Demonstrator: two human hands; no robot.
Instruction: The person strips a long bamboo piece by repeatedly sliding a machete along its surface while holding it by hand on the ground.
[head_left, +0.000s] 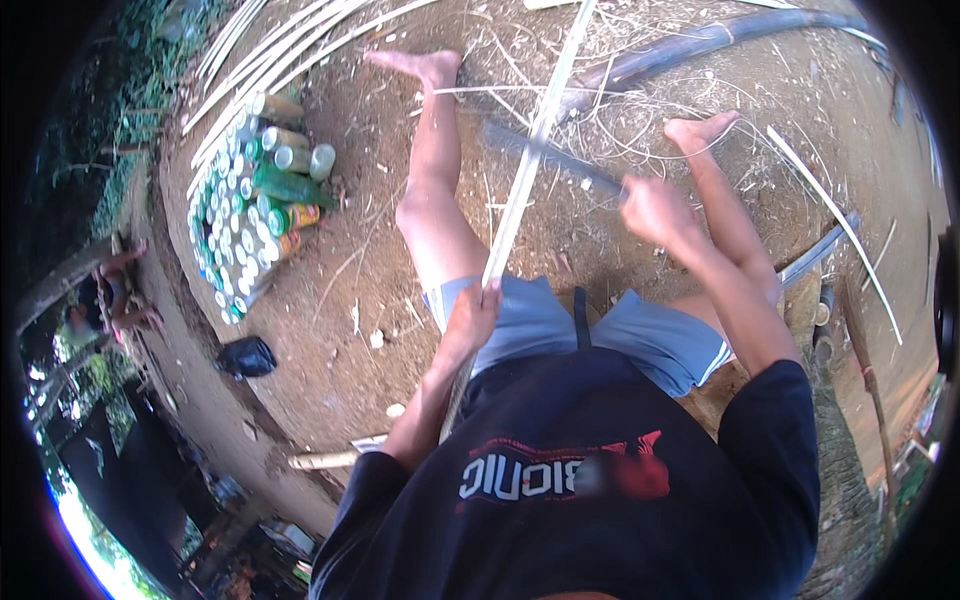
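A long pale bamboo strip [515, 205] runs from the top edge down past my left thigh. My left hand [472, 315] is wrapped round it beside my hip. In my right hand [660, 212], closed in front of my right knee, is the handle of a machete, mostly hidden by the fingers. The dark machete blade [575, 172] points left and crosses the strip between my legs; it is a little blurred. Whether its edge touches the strip, I cannot tell.
Bottles and jars [240, 205] are heaped on the dirt at the left, near a black plastic bag [245, 357]. A thick dark pole [690, 50] and thin shavings [640, 130] lie ahead. More strips [270, 65] rest at the upper left. Another person [120, 290] is at the far left.
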